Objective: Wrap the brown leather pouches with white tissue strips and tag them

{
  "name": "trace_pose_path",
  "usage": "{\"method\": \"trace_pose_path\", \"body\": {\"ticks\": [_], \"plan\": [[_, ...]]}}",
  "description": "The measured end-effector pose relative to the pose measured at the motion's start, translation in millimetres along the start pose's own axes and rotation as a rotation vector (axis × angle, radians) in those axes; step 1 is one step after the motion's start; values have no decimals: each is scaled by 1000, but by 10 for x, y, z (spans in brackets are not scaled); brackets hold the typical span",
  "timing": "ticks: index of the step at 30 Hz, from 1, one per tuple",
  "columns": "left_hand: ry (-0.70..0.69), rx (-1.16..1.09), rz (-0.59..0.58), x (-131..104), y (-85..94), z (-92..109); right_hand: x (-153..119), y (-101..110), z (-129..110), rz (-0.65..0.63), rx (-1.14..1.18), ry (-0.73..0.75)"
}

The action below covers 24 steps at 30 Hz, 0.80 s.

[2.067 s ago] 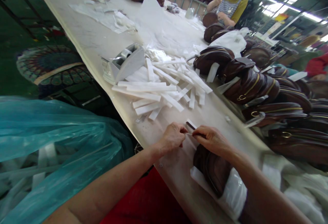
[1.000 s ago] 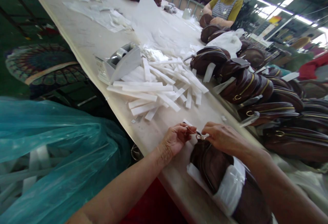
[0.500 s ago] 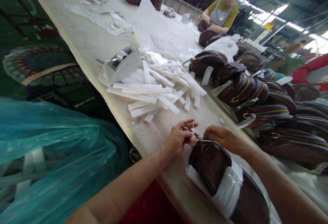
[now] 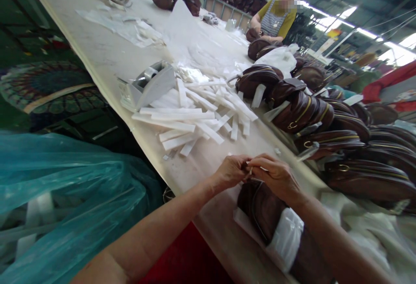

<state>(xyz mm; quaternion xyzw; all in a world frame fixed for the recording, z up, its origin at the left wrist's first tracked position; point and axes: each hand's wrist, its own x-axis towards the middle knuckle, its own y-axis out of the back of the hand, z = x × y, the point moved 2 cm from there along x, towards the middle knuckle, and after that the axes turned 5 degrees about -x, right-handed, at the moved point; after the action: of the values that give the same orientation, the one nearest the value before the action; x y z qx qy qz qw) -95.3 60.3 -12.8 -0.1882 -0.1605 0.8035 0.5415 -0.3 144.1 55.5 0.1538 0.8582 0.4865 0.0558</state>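
brown bag point(image 4: 268, 210) near right hand point(image 4: 274, 175)

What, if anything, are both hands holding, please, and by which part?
It cannot be told: left hand and right hand meet by the brown bag, hiding whatever is pinched except a white bit.

The dark brown, rounded, leather-like bag point(image 4: 268, 210) at the front is showing a smooth, soft sheen, while its translucent white plastic wrap point(image 4: 287, 236) is gleaming along its creases. The dark brown, leather-like stacked bags point(image 4: 373, 182) are shining glossily, and the flat white strips point(image 4: 175, 124) are looking smooth and matt. The teal, translucent plastic sheeting point(image 4: 87, 180) is catching light in glossy wrinkles.
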Motion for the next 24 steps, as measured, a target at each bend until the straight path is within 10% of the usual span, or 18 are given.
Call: {"method": "trace_pose_path", "body": {"ticks": [7, 16, 24], "plan": [[-67, -16, 264, -114, 25, -68, -169, -49, 222, 335, 179, -422], [-108, -206, 501, -198, 189, -35, -471, 16, 625, 32, 216, -600], [-214, -289, 599, -139, 387, 478, -898, 261, 891, -87, 338, -724]]}}
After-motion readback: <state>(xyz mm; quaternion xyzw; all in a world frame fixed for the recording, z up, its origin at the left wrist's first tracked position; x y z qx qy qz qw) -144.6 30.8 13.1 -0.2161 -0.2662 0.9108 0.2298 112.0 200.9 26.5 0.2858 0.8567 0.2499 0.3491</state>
